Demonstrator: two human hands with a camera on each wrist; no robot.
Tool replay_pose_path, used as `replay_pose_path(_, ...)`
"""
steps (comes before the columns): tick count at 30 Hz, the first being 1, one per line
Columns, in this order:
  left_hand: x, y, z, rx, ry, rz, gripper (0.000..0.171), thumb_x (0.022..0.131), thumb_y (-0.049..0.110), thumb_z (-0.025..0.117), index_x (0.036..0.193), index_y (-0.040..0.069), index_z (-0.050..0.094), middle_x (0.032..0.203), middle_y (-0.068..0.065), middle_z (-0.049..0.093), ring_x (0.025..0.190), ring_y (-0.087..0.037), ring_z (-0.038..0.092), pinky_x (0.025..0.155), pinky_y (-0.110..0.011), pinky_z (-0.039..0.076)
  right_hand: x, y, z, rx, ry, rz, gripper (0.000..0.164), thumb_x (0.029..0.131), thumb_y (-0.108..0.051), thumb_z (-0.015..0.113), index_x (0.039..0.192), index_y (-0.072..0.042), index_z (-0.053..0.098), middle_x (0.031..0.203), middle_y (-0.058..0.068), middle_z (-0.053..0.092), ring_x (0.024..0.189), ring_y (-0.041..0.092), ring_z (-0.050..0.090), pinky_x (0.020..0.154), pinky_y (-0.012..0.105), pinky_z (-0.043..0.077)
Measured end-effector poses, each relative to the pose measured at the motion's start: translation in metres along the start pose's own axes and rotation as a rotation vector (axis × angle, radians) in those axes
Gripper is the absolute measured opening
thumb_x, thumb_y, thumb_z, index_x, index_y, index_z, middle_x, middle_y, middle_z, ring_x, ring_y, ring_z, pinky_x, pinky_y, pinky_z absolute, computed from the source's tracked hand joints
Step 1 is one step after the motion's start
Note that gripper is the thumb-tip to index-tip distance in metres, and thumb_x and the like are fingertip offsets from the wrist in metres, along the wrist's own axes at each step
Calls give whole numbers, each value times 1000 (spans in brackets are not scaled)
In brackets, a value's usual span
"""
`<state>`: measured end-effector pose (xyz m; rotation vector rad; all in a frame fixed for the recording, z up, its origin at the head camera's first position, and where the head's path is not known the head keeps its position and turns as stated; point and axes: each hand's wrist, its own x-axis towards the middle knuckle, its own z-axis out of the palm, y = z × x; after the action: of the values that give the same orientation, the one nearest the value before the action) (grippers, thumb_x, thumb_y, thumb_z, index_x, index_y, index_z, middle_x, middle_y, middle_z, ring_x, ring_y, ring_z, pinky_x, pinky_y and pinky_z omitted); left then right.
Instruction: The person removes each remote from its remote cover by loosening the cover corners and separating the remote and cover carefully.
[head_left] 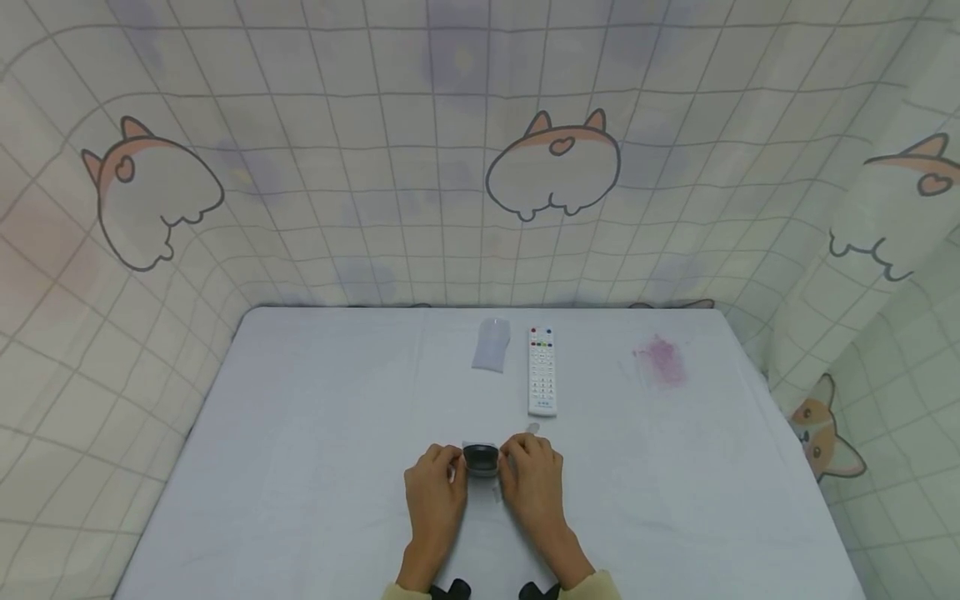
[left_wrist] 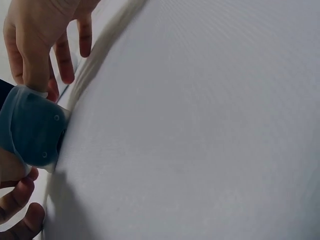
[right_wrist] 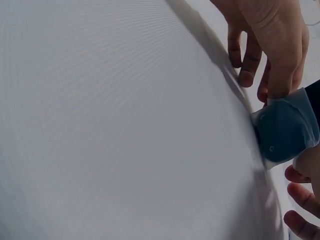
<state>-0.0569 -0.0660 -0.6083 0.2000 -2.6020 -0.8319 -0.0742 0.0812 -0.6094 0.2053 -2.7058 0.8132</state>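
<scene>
Between both hands, near the front of the table, stands a small dark rounded device (head_left: 481,460). Its glossy black face shows in the head view. From the wrists it appears dark blue inside a translucent soft cover (left_wrist: 35,130), marked with small round spots. The left hand (head_left: 437,493) pinches its left side, thumb against the cover. On the opposite side the right hand (head_left: 537,490) pinches it in the same way, as the right wrist view of the device (right_wrist: 284,132) also shows. Fingers hide its sides, and its exact kind cannot be told.
A white remote control (head_left: 542,371) lies beyond the right hand, with a translucent pouch (head_left: 491,344) left of it. Near the right fingers is a small clear scrap (head_left: 533,427). The white table (head_left: 300,467) bears a pink stain (head_left: 664,360); patterned curtains (head_left: 360,167) surround it.
</scene>
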Motion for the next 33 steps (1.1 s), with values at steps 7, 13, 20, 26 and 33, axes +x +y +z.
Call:
replay_pose_path(7,-3,-4,6,32,37,51,9,87,11,82,84,14,74,75,3,62,68,-14,54,81,-46,43,-2,1,1,-15,3,-2,12,87,-12,83,88,-17,72,101,1,71,105,28,64,91,54,48)
replay_pose_path(13,-2,-5,9,30,74,82,10,86,10,83,83,15,74,75,3,63,70,-17,57,80,-44,41,-2,4,4,-35,-12,6,11,87,-12,82,88,-16,72,104,2,70,107,28,62,94,54,45)
replay_pose_path(20,0,-6,12,27,73,98,12,87,9,81,82,14,72,75,1,61,71,-20,58,80,-45,40,0,6,8,-40,17,-10,9,90,-15,81,89,-17,72,105,3,70,105,28,61,93,53,43)
replay_pose_path(26,2,-6,12,50,65,102,15,87,9,81,79,14,69,74,1,58,70,-20,57,80,-46,41,2,7,11,-65,15,-24,6,92,-17,79,90,-16,73,106,4,70,104,27,61,92,52,43)
replay_pose_path(33,2,-7,13,79,71,134,16,87,9,81,80,14,68,75,0,60,71,-22,60,79,-47,42,1,6,10,-97,-10,-33,4,94,-17,77,92,-17,73,108,3,70,108,28,60,93,52,44)
